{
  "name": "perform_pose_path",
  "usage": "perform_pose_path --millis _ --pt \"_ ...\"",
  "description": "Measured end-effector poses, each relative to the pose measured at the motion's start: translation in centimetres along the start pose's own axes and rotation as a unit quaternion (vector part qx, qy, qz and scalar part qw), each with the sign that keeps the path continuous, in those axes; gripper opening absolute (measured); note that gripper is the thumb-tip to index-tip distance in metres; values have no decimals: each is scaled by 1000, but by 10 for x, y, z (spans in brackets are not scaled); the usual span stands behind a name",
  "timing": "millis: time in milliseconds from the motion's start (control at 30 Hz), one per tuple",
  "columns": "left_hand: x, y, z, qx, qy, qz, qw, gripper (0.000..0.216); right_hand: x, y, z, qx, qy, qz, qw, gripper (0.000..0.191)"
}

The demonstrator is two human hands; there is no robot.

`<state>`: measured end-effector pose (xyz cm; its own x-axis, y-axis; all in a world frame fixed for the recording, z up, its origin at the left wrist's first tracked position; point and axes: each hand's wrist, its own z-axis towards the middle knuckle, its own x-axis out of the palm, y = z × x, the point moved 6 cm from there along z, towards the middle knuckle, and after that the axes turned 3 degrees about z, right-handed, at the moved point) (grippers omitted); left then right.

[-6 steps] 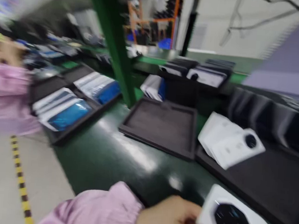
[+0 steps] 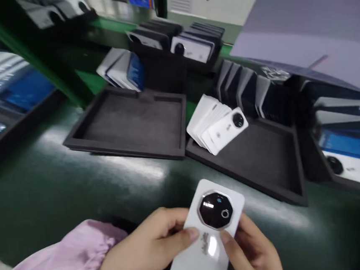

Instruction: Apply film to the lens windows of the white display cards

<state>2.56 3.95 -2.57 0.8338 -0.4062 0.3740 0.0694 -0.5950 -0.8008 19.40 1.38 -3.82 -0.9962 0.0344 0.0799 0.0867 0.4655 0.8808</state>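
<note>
A white phone back cover (image 2: 198, 265) with a black octagonal camera window is upright in front of me at the bottom of the head view. My left hand (image 2: 151, 246) grips its left edge, thumb on the face. On the opposite edge, my right hand (image 2: 257, 259) is closed, its thumb just below the camera window. Beyond the hands, several similar white covers (image 2: 222, 132) lie fanned on the left part of a black foam tray (image 2: 263, 150). The lower end of the held cover runs out of the frame.
Another black tray (image 2: 133, 122) lies to the left, with white and blue-filmed panels (image 2: 121, 69) leaning behind it. Dark panels (image 2: 245, 88) stand behind the right tray. More trays sit at both sides. A green post (image 2: 39, 47) slants across the left. Grey sheeting (image 2: 305, 32) hangs upper right.
My view has swung right and down. The phone back cover now appears further left in view, and my right hand, barely visible before, shows clearly on it. The other person's pink sleeve has left view.
</note>
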Motion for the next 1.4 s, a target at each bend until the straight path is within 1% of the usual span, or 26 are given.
perform_pose_path --millis 33,167,233,333,500,633,700,767,833,933,1033,1133,1233,1300,1400 --pt "0 1 -1 -13 1 -8 1000 30 2 3 1 4 5 16 1000 31" --pt "5 6 -2 -61 4 -48 997 28 8 13 2 -8 -58 54 997 25" --pt "5 8 -1 -74 5 -38 997 28 11 15 1 -19 -69 56 996 21" --pt "4 9 1 -82 7 -21 996 25 12 16 1 -28 -62 57 996 19" --pt "7 8 3 -93 25 -69 993 24 9 14 1 -24 -49 31 998 26" --pt "6 6 3 -104 14 -81 991 23 8 12 1 -28 -29 71 997 25" --pt "6 5 3 -109 24 -102 988 23 8 12 1 -27 -25 87 996 25" --pt "7 5 3 -113 38 -125 985 22 9 12 2 -29 -34 85 995 25" --pt "7 5 4 -114 38 -133 984 22 11 13 3 -27 -35 81 996 26" --pt "6 6 4 -114 31 -119 986 22 14 13 5 -27 -19 85 996 23" --pt "7 7 4 -120 30 -108 986 22 10 12 4 -33 -36 93 994 18" --pt "8 5 4 -128 32 -93 987 23 9 9 3 -24 -35 80 996 20" --pt "8 5 2 -139 32 -71 987 23 11 4 1 3 -30 61 998 26" --pt "7 8 1 -147 25 -43 988 27 9 -1 0 14 -41 75 996 27" --pt "5 12 -1 -157 15 11 987 38 6 -2 -1 1 -50 122 991 25"
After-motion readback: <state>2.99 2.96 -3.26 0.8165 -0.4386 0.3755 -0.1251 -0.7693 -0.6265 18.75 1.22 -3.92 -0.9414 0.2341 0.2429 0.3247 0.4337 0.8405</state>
